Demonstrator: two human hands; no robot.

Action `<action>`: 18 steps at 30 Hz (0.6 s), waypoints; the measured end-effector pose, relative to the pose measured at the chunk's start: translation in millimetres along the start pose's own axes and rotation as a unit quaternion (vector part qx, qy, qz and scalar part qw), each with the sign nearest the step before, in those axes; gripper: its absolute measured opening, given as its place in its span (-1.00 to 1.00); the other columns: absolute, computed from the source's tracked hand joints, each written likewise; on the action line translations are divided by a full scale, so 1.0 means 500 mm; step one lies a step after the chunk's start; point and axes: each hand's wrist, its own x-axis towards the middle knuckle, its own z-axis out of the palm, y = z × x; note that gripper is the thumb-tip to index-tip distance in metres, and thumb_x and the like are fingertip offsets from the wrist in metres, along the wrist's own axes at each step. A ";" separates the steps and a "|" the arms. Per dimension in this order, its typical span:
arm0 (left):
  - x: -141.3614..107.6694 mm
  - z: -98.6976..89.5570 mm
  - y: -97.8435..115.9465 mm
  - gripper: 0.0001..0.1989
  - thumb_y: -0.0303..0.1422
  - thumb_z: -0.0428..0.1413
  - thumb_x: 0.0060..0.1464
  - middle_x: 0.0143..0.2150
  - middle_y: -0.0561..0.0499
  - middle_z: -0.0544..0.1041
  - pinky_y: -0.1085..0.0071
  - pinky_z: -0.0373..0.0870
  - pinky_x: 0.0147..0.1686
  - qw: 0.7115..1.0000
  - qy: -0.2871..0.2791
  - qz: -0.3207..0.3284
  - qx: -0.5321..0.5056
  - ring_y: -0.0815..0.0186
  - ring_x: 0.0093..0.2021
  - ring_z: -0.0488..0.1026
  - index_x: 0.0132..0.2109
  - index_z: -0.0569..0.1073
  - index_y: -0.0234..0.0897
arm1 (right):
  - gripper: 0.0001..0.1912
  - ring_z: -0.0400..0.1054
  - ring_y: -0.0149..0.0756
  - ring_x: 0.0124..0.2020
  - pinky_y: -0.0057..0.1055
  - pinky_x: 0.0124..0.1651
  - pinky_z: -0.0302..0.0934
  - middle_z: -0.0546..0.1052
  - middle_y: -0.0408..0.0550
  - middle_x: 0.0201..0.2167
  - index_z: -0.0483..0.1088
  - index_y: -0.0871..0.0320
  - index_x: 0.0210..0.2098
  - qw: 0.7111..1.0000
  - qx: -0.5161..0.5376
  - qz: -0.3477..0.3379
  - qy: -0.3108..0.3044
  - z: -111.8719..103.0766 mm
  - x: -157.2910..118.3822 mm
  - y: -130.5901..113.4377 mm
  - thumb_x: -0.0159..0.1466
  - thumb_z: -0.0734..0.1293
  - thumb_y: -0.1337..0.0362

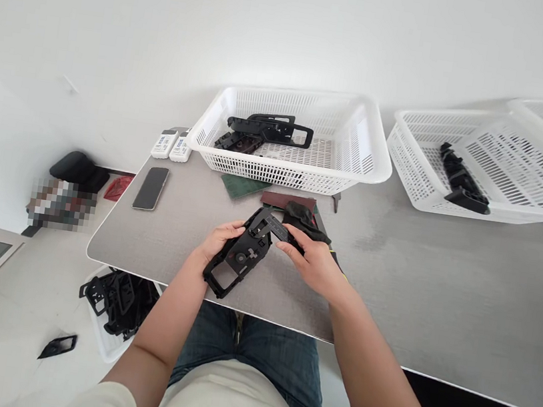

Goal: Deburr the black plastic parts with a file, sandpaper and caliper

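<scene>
Head camera: your left hand (220, 240) and right hand (307, 259) hold a black plastic frame (238, 259) just above the front edge of the grey counter (180, 238), the fingers (296, 242) of both clenched on it. Just beyond lie a black cloth (304, 220), a maroon abrasive sheet (288, 200) and a green pad (243, 187). Black parts (266, 132) sit in a white slotted basket (275, 174), another black part (461, 180) in a second basket (408, 162) to your right. A smartphone (151, 188) lies left. Below the counter, a white crate (103, 341) of black frames (118, 303) stands on the floor (6, 328).
</scene>
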 end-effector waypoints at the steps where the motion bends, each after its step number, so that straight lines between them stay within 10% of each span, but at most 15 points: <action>1: 0.001 0.000 0.000 -0.64 -0.27 0.28 -0.16 -0.44 -0.04 0.56 0.51 0.24 -0.57 1.000 -0.001 0.000 0.001 0.41 -0.59 0.40 -0.19 0.55 -0.38 | -0.50 0.41 -0.19 -0.50 -0.29 -0.36 0.28 0.57 -0.03 -0.42 0.35 0.15 0.08 1.000 -0.001 0.000 -0.001 -0.001 0.000 0.000 0.28 0.16 0.01; 14: 0.004 -0.002 -0.005 -0.64 -0.25 0.28 -0.13 -0.49 0.03 0.52 0.51 0.23 -0.63 1.000 0.009 0.007 -0.005 0.44 -0.63 0.37 -0.17 0.50 -0.34 | -0.57 0.45 -0.14 -0.29 -0.29 -0.28 0.29 0.57 0.00 -0.16 0.38 0.07 0.04 0.998 0.022 -0.012 0.057 0.005 0.008 0.013 0.25 0.21 0.04; 18: 0.008 0.001 -0.007 -0.56 -0.26 0.34 -0.22 -0.42 0.05 0.55 0.48 0.35 -0.53 0.998 0.017 0.052 -0.030 0.39 -0.52 0.46 -0.14 0.46 -0.29 | -0.51 0.32 -0.29 -0.54 -0.37 -0.47 0.20 0.52 -0.06 -0.47 0.38 0.16 0.02 0.983 0.064 0.060 0.164 -0.014 0.017 0.032 0.22 0.23 -0.01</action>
